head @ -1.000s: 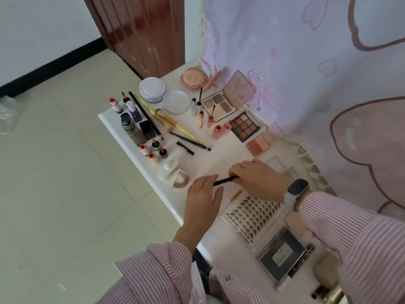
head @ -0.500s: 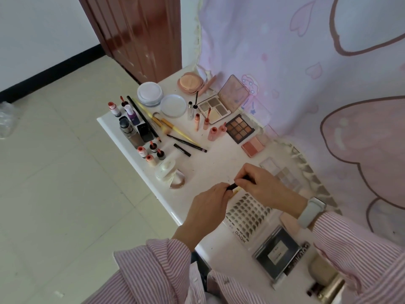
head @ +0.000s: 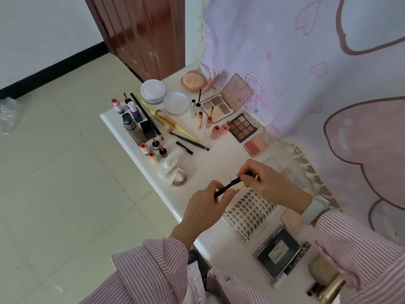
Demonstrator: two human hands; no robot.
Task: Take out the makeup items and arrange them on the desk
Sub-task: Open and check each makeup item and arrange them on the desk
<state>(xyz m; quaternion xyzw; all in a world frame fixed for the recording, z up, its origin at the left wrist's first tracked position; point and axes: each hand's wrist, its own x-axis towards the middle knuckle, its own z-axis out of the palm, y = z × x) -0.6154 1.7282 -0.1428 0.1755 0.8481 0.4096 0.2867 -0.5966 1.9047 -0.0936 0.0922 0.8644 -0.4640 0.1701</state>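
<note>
Both hands up: left hand (head: 205, 204) pinching black pencil (head: 228, 186) low end, right hand (head: 260, 179) gripping top, likely pulling cap; lash tray (head: 252, 212) beneath.

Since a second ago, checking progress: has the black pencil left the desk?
Yes. The black pencil, earlier lying on the desk, is now lifted above it, held by both the left hand and right hand, beside the lash tray.

desk (head: 135, 137): smooth, glossy white top
door (head: 144, 34): glossy reddish-brown wood
curtain (head: 306, 51): soft matt pink cloth
sleeves (head: 350, 244): striped cloth
floor (head: 54, 172): smooth pale tiles
</note>
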